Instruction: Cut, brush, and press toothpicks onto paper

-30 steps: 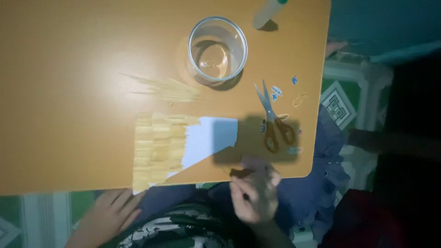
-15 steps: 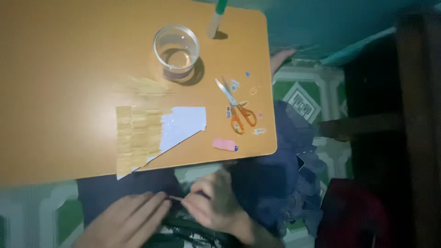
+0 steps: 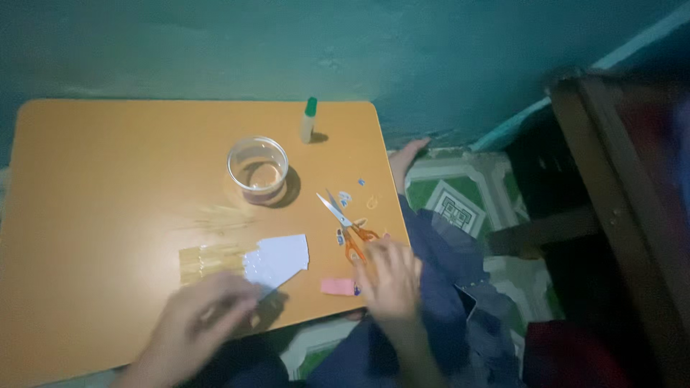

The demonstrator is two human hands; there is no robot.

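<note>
Both hands rose onto the table: right hand [image 3: 388, 276] loosely covers scissors [image 3: 346, 226], left hand [image 3: 205, 316] blurred, grip unclear.

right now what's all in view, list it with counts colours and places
table: 1, orange, fills the left
glass cup: 1, clear, table middle
glue bottle: 1, pale with green cap, upright near the far edge
scissors: 1, orange handles, right side of table
paper: 1, white, near edge
stick mat: 1, yellowish, left of and touching the paper
pink piece: 1, near edge by the right hand
scraps: a few, small, bluish, beyond the scissors
floor mat: 1, green and white, right of table
left hand: blurred, over the near edge
right hand: at the scissors handles
</note>
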